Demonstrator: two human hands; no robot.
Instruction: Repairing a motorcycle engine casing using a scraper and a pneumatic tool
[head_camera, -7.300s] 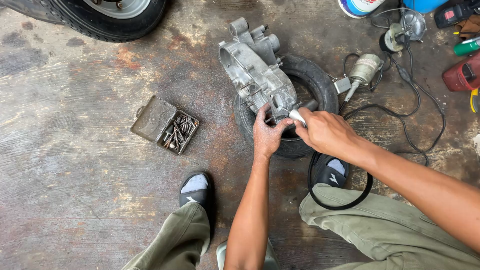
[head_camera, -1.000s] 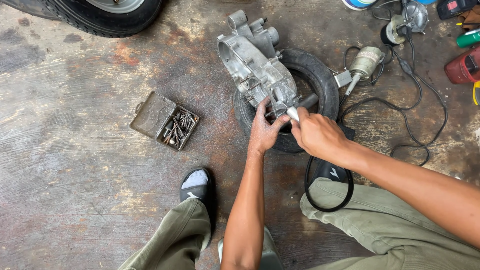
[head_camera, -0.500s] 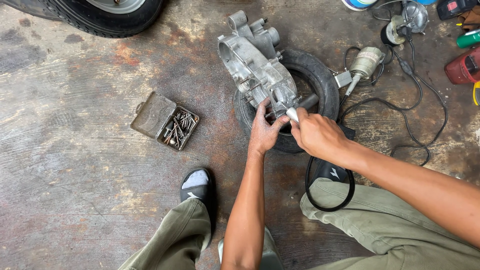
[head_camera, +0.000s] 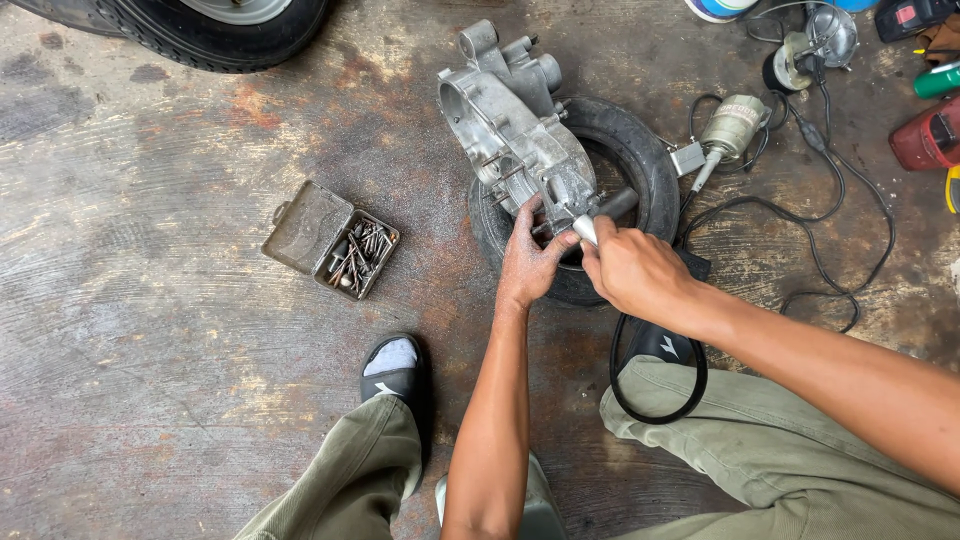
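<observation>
Near: rubber belt (head_camera: 655, 405) laid by right knee. Left hand (head_camera: 530, 262) spread w/ fingers pressed on engine case (head_camera: 510, 130); right hand (head_camera: 630, 270) closed round silver tool (head_camera: 585, 230). Case propped on small tyre (head_camera: 640, 165), centre-far. Screw box (head_camera: 335, 243) left.

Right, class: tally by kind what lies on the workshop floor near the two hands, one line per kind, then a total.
Tyres: 2, small tyre and large tyre
Engine casing: 1
Tin of bolts: 1
Rubber belt: 1
Corded power tool: 1
Hands: 2, left hand and right hand
Total: 8
</observation>
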